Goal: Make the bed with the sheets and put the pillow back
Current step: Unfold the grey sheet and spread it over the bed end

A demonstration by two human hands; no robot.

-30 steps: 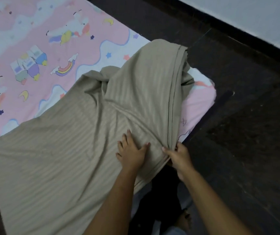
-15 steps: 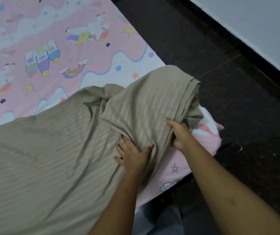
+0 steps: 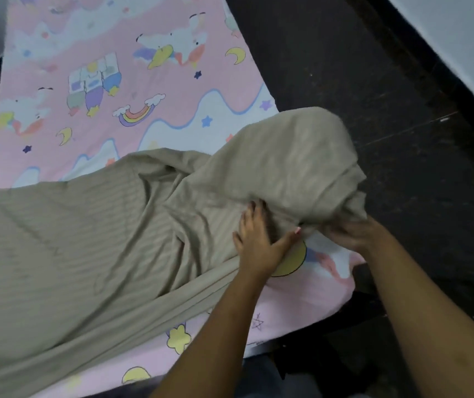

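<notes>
The beige sheet (image 3: pixel 86 254) lies across the near end of the bed, over the pink sheet (image 3: pixel 172 116) with its rainbows, moons and stars. It spreads fairly flat on the left, creased and ribbed. Toward the right corner it is lifted into a loose, rounded bunch (image 3: pixel 287 162) that hangs just past the edge of the bed, above the dark floor (image 3: pixel 373 81). The far half of the pink sheet is uncovered, and so is a strip along the near edge and the near right corner.

The left hand (image 3: pixel 258 242) lies flat on the beige sheet just below the bunch, fingers straight and spread, thumb out to the right. It presses the cloth down and has nothing in its grasp. Part of its palm sits over the sheet's slanting edge, where a yellow moon of the pink sheet shows.

The right hand (image 3: pixel 353 234) is just beside it, at the underside of the bunch. It is blurred, but its fingers curl into the fabric and it holds the raised beige sheet up from below. Both forearms reach in from the near right.

A pale wall (image 3: pixel 459 38) runs along the top right, beyond the floor.
</notes>
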